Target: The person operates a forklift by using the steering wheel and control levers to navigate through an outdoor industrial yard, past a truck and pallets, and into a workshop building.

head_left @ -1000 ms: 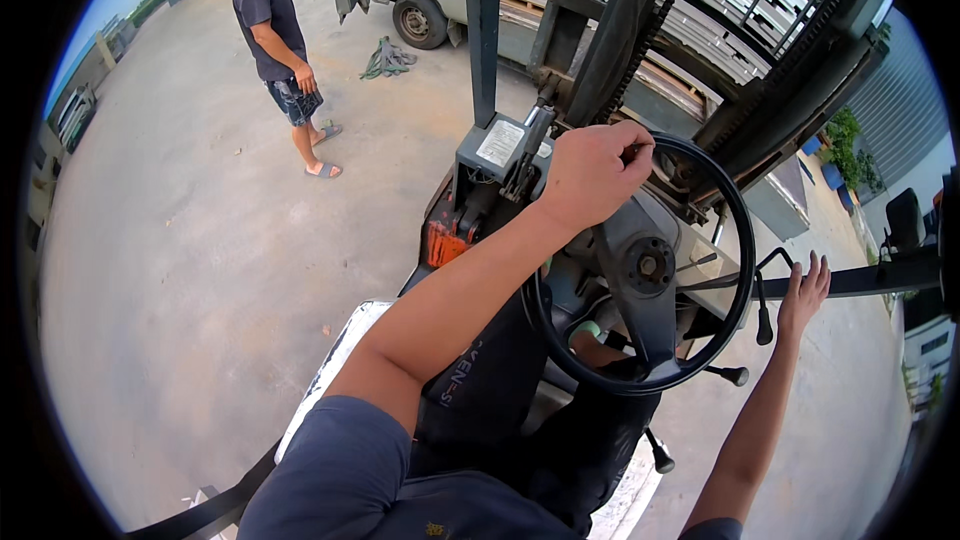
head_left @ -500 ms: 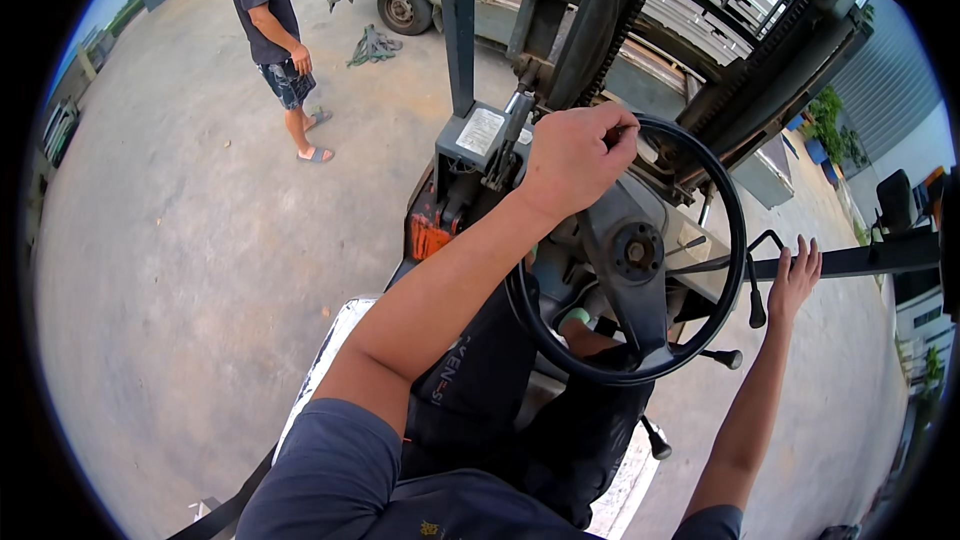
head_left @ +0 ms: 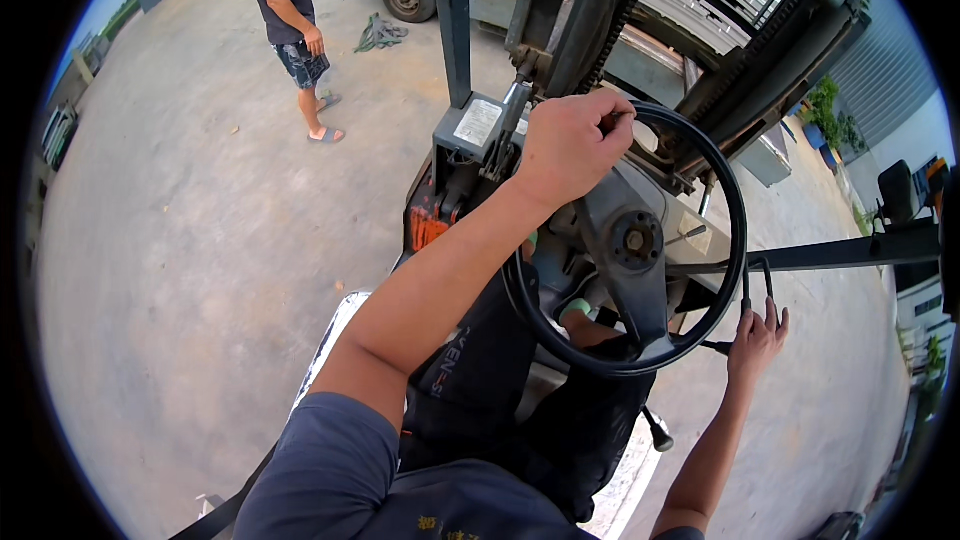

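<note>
Left hand (head_left: 580, 145) on wheel (head_left: 637, 240), right hand (head_left: 758, 345) at lever (head_left: 747, 292).
Left hand clenched around the top of the wheel's rim; wheel tilted, above the lap, mast (head_left: 600, 20) beyond it. Right hand just right of the wheel, 2 fingers partly extended beside the thin black lever; cannot tell whether it grasps it. At far left, 1 person (head_left: 285, 0) stands on concrete (head_left: 200, 240), near a grey-green cloth (head_left: 381, 33).

Sunlit concrete ground (head_left: 200, 270), grey corrugated wall (head_left: 903, 55) at right
</note>
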Motion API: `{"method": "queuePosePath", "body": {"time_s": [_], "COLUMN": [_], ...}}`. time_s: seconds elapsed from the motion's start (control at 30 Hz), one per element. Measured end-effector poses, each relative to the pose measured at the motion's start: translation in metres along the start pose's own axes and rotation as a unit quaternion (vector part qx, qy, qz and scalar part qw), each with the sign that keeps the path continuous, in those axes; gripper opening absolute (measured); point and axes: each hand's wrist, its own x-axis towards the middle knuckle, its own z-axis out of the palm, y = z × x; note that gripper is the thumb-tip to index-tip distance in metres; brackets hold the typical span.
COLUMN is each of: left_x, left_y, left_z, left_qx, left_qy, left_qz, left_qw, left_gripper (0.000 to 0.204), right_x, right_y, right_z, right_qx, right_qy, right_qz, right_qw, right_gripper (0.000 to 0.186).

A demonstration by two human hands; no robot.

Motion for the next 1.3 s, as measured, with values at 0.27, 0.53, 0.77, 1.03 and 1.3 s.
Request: {"method": "queuePosePath", "body": {"time_s": [0.27,0.53,0.77,1.03,1.3], "left_x": [-0.003,-0.006,-0.011,-0.020,-0.062], "left_y": [-0.004,-0.012,-0.015,-0.014,0.051], "left_z": [0.001,-0.004,-0.014,-0.033,-0.068], "left_qx": [0.001,-0.008,-0.003,0.018,0.041], "left_qy": [0.005,-0.002,0.012,-0.007,-0.018], "left_qz": [0.000,-0.006,0.014,0.002,-0.081], "left_qw": [1.000,1.000,1.000,1.000,0.996], "left_gripper": [0.014,0.014,0.013,0.013,0.012], "right_x": [-0.011,-0.011,-0.022,-0.038,0.023], "right_y": [-0.013,-0.033,-0.038,-0.056,-0.015], "right_z": [-0.025,-0.024,-0.022,-0.017,-0.057], "right_qx": [-0.105,-0.150,-0.137,-0.144,-0.003], "right_qy": [-0.084,-0.110,-0.078,-0.084,-0.031], "right_qz": [-0.059,0.012,-0.013,-0.003,-0.066], "right_qw": [0.989,0.982,0.987,0.986,0.997], "right_gripper": [0.031,0.031,0.032,0.033,0.029]}}
